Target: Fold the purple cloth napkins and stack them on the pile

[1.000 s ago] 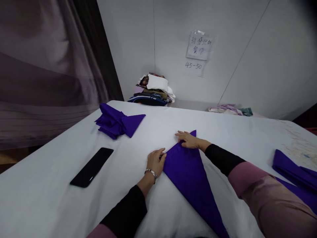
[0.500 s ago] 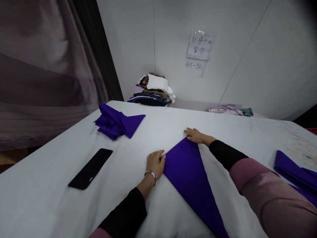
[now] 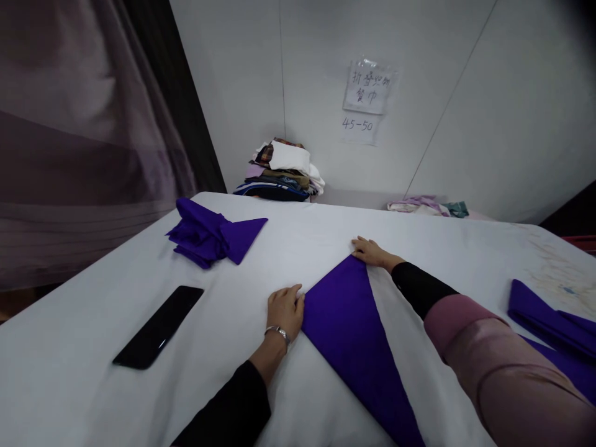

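Note:
A purple cloth (image 3: 354, 329), folded into a long pointed shape, lies flat on the white-covered table (image 3: 298, 242), its narrow end running toward the bottom edge of the view. At the cloth's left corner is my left hand (image 3: 285, 311), a bracelet on its wrist, fingers closed on that corner. My right hand (image 3: 371, 252) rests at the far top corner, its fingers somewhat spread and touching the cloth; whether the thumb pinches it is hidden.
A crumpled purple cloth (image 3: 209, 236) and a black phone (image 3: 159, 327) lie to the left. More purple cloth (image 3: 554, 320) is at the right. Stacked clothes (image 3: 282, 171) and other fabrics (image 3: 428, 205) sit beyond the table's far edge, below paper signs (image 3: 367, 93).
The view has shifted slightly, so most things appear a little further left. My right hand has moved slightly away from my left hand, still at the top corner.

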The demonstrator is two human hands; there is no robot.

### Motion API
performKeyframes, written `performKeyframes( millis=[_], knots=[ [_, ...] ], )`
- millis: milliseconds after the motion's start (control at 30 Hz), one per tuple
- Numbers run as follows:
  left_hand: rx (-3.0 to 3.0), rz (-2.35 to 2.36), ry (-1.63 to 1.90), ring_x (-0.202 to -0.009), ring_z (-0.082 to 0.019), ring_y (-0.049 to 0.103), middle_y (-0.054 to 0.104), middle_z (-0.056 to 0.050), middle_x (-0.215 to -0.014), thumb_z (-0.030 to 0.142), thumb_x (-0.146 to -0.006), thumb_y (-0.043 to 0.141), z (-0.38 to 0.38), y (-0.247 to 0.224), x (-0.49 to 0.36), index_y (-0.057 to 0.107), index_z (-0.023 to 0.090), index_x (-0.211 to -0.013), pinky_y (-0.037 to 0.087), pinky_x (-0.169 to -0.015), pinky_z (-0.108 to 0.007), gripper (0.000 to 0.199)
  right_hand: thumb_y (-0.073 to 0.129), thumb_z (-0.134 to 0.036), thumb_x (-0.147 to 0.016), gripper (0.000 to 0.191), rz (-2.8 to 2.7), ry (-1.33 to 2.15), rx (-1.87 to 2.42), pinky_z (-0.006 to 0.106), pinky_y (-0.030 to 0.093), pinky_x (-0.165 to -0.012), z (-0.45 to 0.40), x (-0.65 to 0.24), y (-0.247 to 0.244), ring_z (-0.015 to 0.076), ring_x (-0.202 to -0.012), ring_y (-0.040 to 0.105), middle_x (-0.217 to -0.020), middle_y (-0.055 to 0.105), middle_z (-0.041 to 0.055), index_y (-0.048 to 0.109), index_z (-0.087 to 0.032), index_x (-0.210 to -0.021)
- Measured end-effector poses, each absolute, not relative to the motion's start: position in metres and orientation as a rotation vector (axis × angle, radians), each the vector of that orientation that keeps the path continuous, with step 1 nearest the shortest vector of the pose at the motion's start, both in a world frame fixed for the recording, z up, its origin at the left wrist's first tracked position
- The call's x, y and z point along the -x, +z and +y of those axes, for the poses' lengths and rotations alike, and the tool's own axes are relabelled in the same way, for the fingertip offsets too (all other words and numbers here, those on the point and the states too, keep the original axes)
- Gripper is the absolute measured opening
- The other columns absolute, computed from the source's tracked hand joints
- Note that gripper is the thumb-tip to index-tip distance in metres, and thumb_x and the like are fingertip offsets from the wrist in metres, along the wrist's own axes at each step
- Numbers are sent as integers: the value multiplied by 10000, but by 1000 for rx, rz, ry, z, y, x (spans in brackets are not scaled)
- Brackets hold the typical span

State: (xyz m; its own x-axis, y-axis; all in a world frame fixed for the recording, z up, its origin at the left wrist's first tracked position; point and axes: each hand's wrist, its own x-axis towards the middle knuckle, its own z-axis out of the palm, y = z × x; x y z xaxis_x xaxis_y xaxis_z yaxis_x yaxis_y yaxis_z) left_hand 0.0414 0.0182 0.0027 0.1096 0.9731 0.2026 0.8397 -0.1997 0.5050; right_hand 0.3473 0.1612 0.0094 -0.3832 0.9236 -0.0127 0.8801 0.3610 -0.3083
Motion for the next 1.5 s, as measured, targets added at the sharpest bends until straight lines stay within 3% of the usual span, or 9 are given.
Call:
performKeyframes(
  millis=[200,433,600,833,1100,1200,1400,1500],
  knots=[
    [-2208,1833,633,-952,-231,560,665,-80,-908,268,-841,473,17,5,-40,591,180,-1121,348,-912,-412,317,525,-285,-826,133,-2377,299,1588,479,296,-1023,164,-352,0,268,-1309,309,-1284,517,82,574,-197,-739],
    [-2254,1840,600,-975,-227,541,657,-76,-933,249,-825,487,17,4,-40,576,196,-1131,323,-914,-401,323,571,-318,-797,169,-2285,222,1526,413,277,-1060,167,-354,-6,235,-1183,460,-1112,608,69,534,-219,-665],
    [-2274,1829,571,-979,-232,535,661,-70,-922,234,-826,476,15,5,-41,569,193,-1134,314,-916,-409,324,585,-334,-782,171,-2201,204,1532,416,327,-1011,169,-355,-12,247,-1184,446,-1114,599,78,525,-216,-673],
    [-2273,1837,569,-996,-237,528,651,-74,-942,198,-811,473,14,5,-40,560,180,-1142,314,-920,-413,343,578,-395,-789,214,-2081,175,1577,339,399,-906,172,-359,-22,232,-1070,520,-969,621,83,530,-204,-705],
    [-2322,1839,586,-977,-237,520,641,-64,-944,130,-766,464,13,3,-40,570,189,-1117,320,-903,-402,371,565,-472,-775,423,-1886,105,1745,413,357,-974,171,-369,-25,283,-1108,510,-1141,590,136,575,-159,-1060],
    [-2325,1838,571,-979,-232,516,640,-61,-947,130,-770,460,13,3,-40,575,189,-1115,316,-905,-399,369,468,-462,-838,466,-1829,95,1781,439,362,-972,169,-368,-17,291,-1138,500,-1187,570,168,549,-121,-1144],
    [-2318,1852,565,-972,-221,517,641,-49,-938,134,-771,465,12,6,-40,596,187,-1093,314,-899,-385,352,398,-505,-873,532,-1984,94,1642,413,244,-1071,113,-324,1,244,-1304,326,-1343,472,123,509,-143,-1247],
    [-2322,1852,557,-975,-223,518,642,-52,-940,138,-773,465,12,7,-40,602,184,-1087,315,-900,-388,346,334,-557,-890,615,-2314,208,1465,456,161,-1093,68,-295,1,244,-1359,201,-1450,314,112,390,-164,-1359]
  ],
)
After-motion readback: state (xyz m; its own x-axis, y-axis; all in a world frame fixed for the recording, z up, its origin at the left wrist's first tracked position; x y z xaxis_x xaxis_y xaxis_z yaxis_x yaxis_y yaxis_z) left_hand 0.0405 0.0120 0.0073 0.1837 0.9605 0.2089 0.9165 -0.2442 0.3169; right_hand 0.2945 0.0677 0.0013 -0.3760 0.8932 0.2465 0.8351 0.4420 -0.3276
